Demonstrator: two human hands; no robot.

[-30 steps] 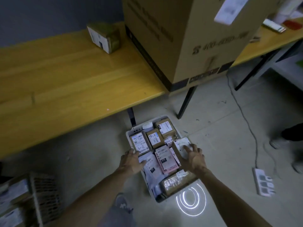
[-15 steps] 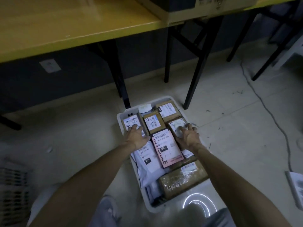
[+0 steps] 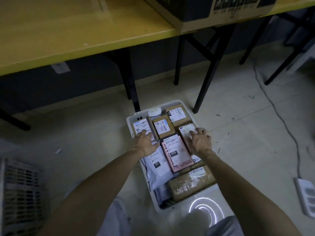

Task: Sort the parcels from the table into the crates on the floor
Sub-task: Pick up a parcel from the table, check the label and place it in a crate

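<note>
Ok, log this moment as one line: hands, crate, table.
left hand: flat on labelled box | right hand: flat on labelled box | white crate: on floor, packed with parcels | table: large carton at edge

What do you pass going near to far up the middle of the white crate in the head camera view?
Tape-wrapped brown parcel → pink parcel → small brown box with a white label → white slip at the far rim, all inside the white crate.

A crate (image 3: pixel 129 120) full of parcels (image 3: pixel 176 153) sits on the floor, just in front of a table (image 3: pixel 71 34); another crate (image 3: pixel 18 193) lies far left.
</note>
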